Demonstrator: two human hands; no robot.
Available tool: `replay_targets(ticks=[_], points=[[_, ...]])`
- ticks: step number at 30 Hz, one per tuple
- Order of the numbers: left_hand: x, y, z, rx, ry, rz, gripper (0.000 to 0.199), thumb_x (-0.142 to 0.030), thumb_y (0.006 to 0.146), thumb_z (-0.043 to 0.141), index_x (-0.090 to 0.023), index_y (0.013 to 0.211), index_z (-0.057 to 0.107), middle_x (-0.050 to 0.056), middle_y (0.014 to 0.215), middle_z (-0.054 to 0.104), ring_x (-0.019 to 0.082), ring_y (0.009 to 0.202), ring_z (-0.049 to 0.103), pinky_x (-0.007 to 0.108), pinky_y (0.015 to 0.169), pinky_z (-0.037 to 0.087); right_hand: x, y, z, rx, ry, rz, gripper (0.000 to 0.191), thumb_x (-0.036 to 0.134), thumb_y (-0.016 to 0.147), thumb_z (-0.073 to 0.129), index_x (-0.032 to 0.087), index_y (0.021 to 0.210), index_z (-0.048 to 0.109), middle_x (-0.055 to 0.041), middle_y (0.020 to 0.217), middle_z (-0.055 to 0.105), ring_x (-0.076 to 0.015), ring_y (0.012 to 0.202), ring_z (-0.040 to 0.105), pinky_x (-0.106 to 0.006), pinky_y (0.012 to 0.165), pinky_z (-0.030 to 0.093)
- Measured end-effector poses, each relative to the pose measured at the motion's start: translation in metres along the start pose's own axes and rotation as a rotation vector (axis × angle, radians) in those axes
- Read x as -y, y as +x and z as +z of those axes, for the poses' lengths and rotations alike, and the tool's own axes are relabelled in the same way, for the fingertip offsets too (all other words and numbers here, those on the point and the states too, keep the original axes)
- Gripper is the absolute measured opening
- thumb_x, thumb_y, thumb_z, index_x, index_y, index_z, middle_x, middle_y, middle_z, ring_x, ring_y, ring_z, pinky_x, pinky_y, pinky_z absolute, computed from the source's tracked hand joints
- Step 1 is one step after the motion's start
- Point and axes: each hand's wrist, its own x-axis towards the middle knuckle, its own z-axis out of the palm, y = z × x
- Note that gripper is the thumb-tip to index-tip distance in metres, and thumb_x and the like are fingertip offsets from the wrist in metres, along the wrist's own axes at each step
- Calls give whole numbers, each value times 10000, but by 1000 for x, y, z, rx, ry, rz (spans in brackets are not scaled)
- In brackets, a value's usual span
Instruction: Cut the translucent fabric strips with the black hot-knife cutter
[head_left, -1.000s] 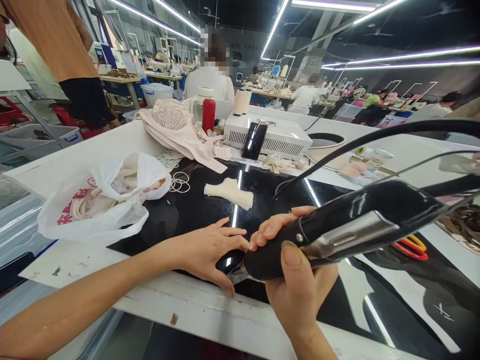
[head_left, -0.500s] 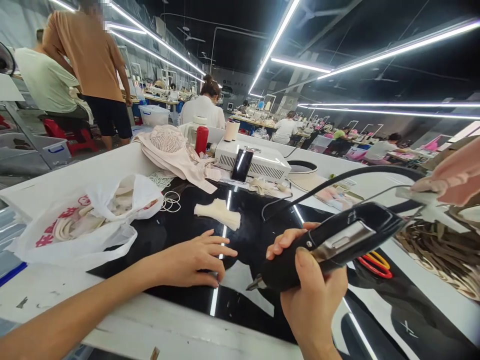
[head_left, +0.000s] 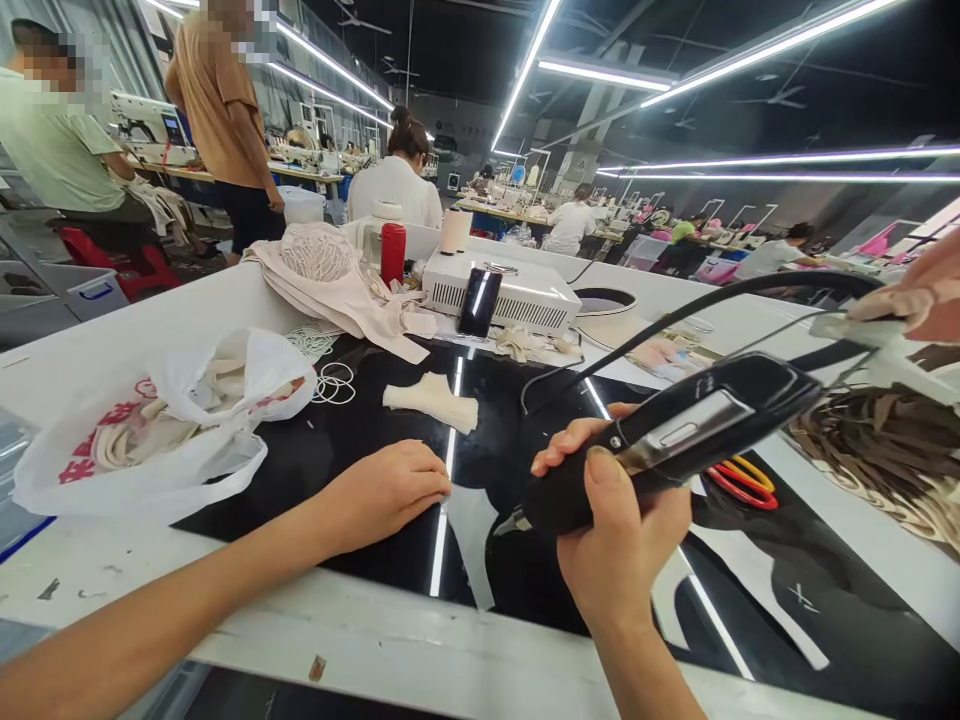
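My left hand [head_left: 390, 495] is closed over the black sheet [head_left: 352, 540], its fingertips at the upper left corner of a thin whitish piece [head_left: 472, 535]. In my right hand [head_left: 619, 535] is a black handheld tool [head_left: 675, 430] with a cable, its metal tip [head_left: 512, 522] pointing left, close to the right side of the whitish piece. A cream fabric piece [head_left: 431, 400] lies on the sheet beyond my left hand.
A plastic bag [head_left: 232, 470] of fabric is at the left. Behind the sheet are beige garments [head_left: 330, 275], a red bottle [head_left: 392, 253], a phone [head_left: 480, 300] and a white box [head_left: 525, 295]. Scissors [head_left: 742, 480] and brown strips [head_left: 877, 450] lie right. People sit and stand farther back.
My left hand's spread fingers have closed onto the whitish piece, which has turned and shifted left. The tool remains in my right hand. The camera view has shifted.
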Motion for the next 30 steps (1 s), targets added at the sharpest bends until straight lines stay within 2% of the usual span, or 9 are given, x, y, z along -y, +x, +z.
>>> replay_targets(ticks=[5,9,15,21,30], points=[[-6,0,6,0,16,-11,204,-208,1042,531,-180,1180,680,86,1214,706,230,1168,657,524,1177,405,-4,-4,2,46,-5,3,339,287,857,757,259,1138,570,41,819,660,-130,637,620,-310,609,541],[-22,3,8,39,-130,-69,271,-239,986,651,-196,1254,654,86,1301,680,241,1245,625,544,1217,356,-6,-5,1,41,-4,-3,346,272,849,749,260,1140,562,43,823,662,-130,637,623,-311,609,544],[-45,6,9,116,-297,-172,535,-381,837,828,-201,1303,634,101,1396,624,288,1323,562,546,1239,322,-5,-6,2,42,-22,12,320,275,867,734,256,1131,553,40,806,647,-137,659,621,-317,619,545],[-47,3,14,198,-272,-203,638,-438,798,845,-215,1348,609,90,1458,577,316,1376,508,599,1260,240,2,-7,4,24,-28,27,309,275,859,732,254,1117,563,39,794,646,-140,647,622,-318,609,546],[-45,3,15,195,-270,-186,643,-423,799,841,-225,1361,597,76,1481,565,307,1392,492,577,1270,216,4,-16,1,79,0,13,292,294,879,727,263,1123,570,39,791,641,-138,624,619,-314,588,552]])
